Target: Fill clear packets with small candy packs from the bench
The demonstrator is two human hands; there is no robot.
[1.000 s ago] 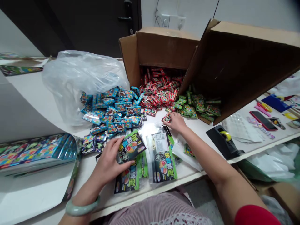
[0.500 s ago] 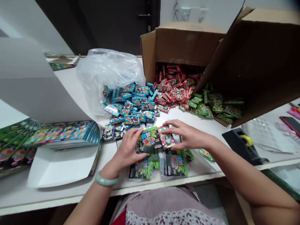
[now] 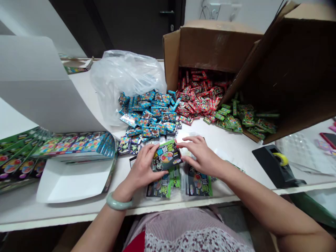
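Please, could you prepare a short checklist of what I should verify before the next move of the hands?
1. Left hand has hold of the black-and-green pouch: ok.
2. Right hand is at the right side of that pouch: ok.
3. Right hand's grip on a small packet is confirmed: cannot tell; the fingers hide too much.
4. Lower pouches are fully uncovered: not ok; the hands and the upper pouch partly cover them.
5. Blue packets and red packets lie in view beyond the hands: ok.
6. Tape dispenser is clear of both hands: ok, it stands off to the right.
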